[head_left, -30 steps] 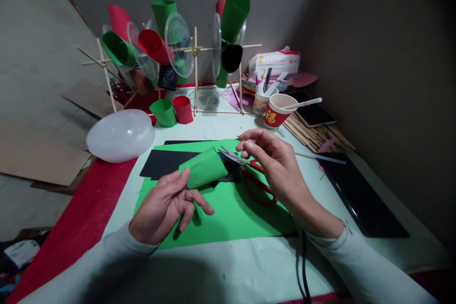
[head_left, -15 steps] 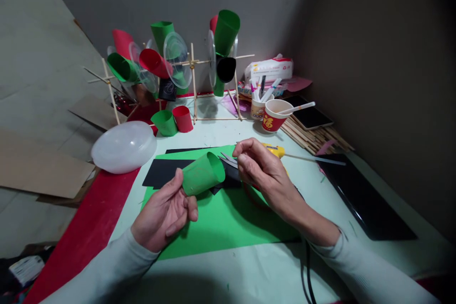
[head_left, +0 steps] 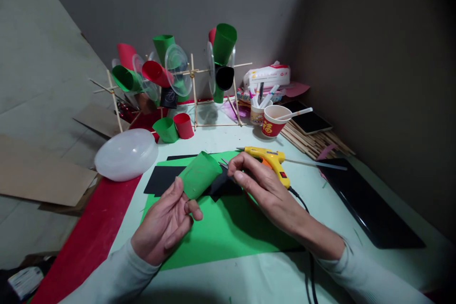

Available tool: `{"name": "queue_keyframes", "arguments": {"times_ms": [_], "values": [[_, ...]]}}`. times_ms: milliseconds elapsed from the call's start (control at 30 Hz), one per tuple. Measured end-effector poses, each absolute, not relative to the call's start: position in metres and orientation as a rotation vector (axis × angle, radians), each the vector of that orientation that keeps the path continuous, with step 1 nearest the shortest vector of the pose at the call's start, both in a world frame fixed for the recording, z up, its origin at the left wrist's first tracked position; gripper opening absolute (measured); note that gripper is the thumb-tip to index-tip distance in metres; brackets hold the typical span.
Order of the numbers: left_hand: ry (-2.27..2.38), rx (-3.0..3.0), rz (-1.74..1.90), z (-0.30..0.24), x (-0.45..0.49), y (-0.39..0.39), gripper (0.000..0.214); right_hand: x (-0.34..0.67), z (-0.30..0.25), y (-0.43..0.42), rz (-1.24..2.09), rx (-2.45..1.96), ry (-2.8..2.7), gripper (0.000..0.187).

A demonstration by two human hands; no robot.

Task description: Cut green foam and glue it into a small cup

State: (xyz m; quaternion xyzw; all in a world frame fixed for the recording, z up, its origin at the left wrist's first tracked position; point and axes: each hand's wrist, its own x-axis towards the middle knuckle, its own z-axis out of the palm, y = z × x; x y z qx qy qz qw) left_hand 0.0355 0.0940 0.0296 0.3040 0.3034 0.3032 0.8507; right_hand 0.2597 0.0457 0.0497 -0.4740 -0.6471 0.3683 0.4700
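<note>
My left hand (head_left: 169,221) grips a green paper tube (head_left: 200,175) by its lower left end, between thumb and fingers. The tube is tilted, its far end pointing up and to the right. Close to that end is my right hand (head_left: 261,187), thumb and forefinger drawn together; anything between them is too small to make out. Scissors (head_left: 224,164) show their blade tips just left of the right fingers, mostly covered by the hand. Beneath both hands lie a green paper sheet (head_left: 221,232) and black paper pieces (head_left: 162,179).
A yellow glue gun (head_left: 265,154) with a glue stick lies behind my right hand. Stick frames carry clear discs (head_left: 176,70) and coloured paper tubes. Short green (head_left: 166,130) and red (head_left: 184,126) tubes, a red paper cup (head_left: 275,123), wooden sticks (head_left: 302,140) and a black panel (head_left: 370,204) surround the workspace.
The green tube has turned so its opening shows less. My right hand has shifted slightly left toward it, uncovering more of the glue gun. The whole view has shifted slightly.
</note>
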Motion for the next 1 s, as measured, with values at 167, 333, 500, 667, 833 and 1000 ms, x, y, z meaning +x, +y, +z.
{"name": "queue_keyframes", "arguments": {"times_ms": [167,333,500,667,833,1000], "values": [[0.635,0.637,0.616,0.031,0.037,0.089,0.035,0.255,0.051,0.043,0.930,-1.128,-1.519,0.010],[0.635,0.690,0.607,0.032,0.038,0.082,0.035,0.252,0.050,0.044,0.910,-1.116,-1.405,0.010],[0.573,0.773,0.593,0.030,0.036,0.080,0.040,0.255,0.048,0.045,0.818,-1.029,-1.397,0.004],[0.659,0.840,0.649,0.032,0.036,0.079,0.032,0.255,0.052,0.043,0.782,-0.985,-1.415,0.004],[0.667,0.837,0.658,0.030,0.036,0.080,0.031,0.257,0.055,0.044,0.894,-1.018,-1.273,0.010],[0.663,0.772,0.715,0.032,0.036,0.082,0.024,0.256,0.054,0.044,0.898,-1.055,-1.182,0.007]]}}
